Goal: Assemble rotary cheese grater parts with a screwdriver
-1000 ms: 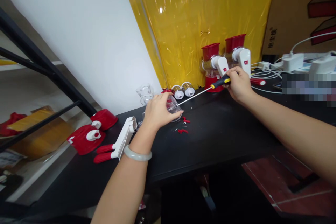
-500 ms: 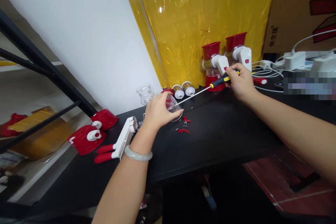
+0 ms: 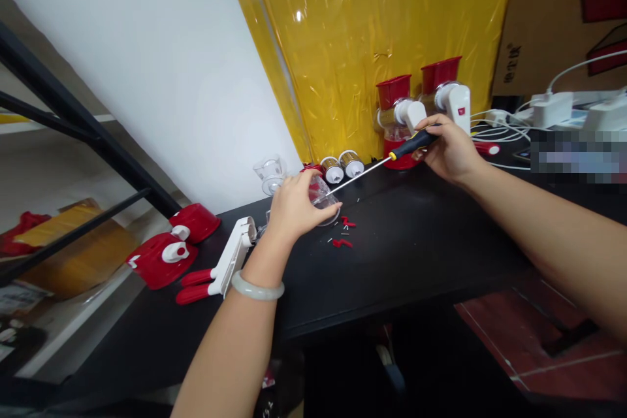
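Note:
My right hand [image 3: 448, 147] is closed around the black and yellow handle of a long screwdriver [image 3: 365, 173]. The shaft slants down to the left, and its tip reaches a clear plastic housing [image 3: 329, 208] lying on the black table. Wrapped over the left side of that housing is my left hand [image 3: 296, 206], thumb toward the front; a pale bangle [image 3: 257, 287] circles the wrist. The spot where the tip meets the housing is hard to make out. Just in front lie small red plastic pieces [image 3: 343, 243] and several tiny metal pins or screws [image 3: 345, 234].
Two silver-and-white drums [image 3: 351, 163] lie behind the housing. Assembled red-and-white rotary graters [image 3: 394, 91] stand at the back right. To the left are white arms with red handles [image 3: 230, 261] and red bases [image 3: 164, 258]. White chargers and cables [image 3: 551, 110] sit far right.
My right hand has shifted its grip on the screwdriver handle, its fingers looser and turned, and the handle has dipped slightly. My left hand and the housing stay in place.

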Demonstrator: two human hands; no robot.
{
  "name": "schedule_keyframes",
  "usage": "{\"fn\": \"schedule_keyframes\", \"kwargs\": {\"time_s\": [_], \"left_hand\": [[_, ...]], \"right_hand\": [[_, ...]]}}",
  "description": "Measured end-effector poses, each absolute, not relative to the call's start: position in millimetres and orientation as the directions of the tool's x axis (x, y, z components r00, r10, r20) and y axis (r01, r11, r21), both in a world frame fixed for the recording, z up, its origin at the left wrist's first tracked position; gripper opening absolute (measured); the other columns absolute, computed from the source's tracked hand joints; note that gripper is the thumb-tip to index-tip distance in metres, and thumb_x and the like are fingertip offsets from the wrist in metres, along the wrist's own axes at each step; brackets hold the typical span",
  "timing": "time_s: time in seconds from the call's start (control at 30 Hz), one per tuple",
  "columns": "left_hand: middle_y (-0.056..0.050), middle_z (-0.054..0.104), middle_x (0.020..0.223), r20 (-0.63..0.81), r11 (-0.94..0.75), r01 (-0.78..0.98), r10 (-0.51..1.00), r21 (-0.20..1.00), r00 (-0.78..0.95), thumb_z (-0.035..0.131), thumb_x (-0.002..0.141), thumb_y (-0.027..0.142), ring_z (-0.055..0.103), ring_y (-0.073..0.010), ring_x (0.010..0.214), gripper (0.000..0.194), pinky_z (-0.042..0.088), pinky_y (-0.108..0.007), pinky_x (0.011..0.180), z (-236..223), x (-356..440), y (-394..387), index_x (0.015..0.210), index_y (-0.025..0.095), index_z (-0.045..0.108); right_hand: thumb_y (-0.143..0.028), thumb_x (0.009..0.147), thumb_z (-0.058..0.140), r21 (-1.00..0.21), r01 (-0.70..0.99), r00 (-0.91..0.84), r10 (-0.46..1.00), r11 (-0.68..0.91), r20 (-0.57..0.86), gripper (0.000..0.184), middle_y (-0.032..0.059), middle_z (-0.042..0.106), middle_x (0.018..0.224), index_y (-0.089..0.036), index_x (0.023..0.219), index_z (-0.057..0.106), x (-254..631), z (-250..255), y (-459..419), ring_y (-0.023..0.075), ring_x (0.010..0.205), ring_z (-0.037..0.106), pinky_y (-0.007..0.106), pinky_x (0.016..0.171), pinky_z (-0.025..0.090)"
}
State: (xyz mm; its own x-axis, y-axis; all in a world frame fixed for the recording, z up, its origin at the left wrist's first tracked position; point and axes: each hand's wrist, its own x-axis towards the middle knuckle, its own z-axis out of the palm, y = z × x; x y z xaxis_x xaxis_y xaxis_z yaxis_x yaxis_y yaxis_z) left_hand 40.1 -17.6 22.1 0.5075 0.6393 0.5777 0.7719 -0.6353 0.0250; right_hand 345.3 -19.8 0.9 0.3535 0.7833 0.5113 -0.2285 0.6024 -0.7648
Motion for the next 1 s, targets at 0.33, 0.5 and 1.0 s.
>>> {"fn": "schedule_keyframes", "kwargs": {"time_s": [0.33,0.5,1.0], "left_hand": [[-0.009,0.065,0.113,0.567,-0.633,0.773,0.652,0.041,0.504,0.07,0.071,0.056,0.057,-0.0316,0.105,0.064,0.046,-0.047,0.089,21.9,39.8,-16.8,0.123,0.022,0.052],[-0.009,0.065,0.112,0.568,-0.624,0.781,0.655,0.035,0.498,0.07,0.071,0.057,0.057,-0.0314,0.104,0.064,0.047,-0.046,0.087,21.8,39.9,-16.9,0.123,0.023,0.051],[-0.008,0.067,0.108,0.566,-0.621,0.782,0.666,0.058,0.486,0.071,0.07,0.058,0.058,-0.0314,0.101,0.064,0.048,-0.047,0.084,22.6,40.6,-17.5,0.122,0.024,0.053]], "right_hand": [[-0.04,0.075,0.066,-0.81,-0.16,0.365,0.796,0.565,0.483,0.023,-0.0024,0.046,0.065,-0.024,0.079,0.051,344.8,0.4,-16.4,0.0112,0.051,0.04,0.027,0.046,0.035],[-0.041,0.078,0.059,-0.813,-0.205,0.313,0.824,0.544,0.472,0.018,-0.0001,0.051,0.072,-0.025,0.077,0.052,345.7,0.0,-17.1,0.0152,0.06,0.051,0.029,0.05,0.045],[-0.038,0.074,0.071,-0.816,-0.237,0.303,0.838,0.528,0.454,0.023,-0.002,0.057,0.077,-0.026,0.082,0.053,350.5,-3.1,-13.8,0.0153,0.071,0.059,0.028,0.056,0.049]]}}
